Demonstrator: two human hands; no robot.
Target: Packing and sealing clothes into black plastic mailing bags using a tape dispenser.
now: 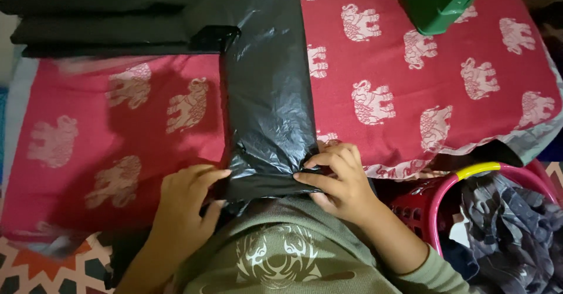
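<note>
Both hands at your chest | left hand (185, 203) and right hand (340, 179) pinching black plastic bag (267, 94) between them | keep near edge taut, corners level.

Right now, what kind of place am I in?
Probably a home laundry or ironing spot: a red elephant-print cloth covers the surface, a pink laundry basket holds clothes, and folded dark garments are stacked.

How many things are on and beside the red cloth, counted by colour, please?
Black: 2, plastic bag held by left hand and right hand; stack of folded fabric
Green: 1, plastic container
Pink: 1, laundry basket
Total: 4
</note>
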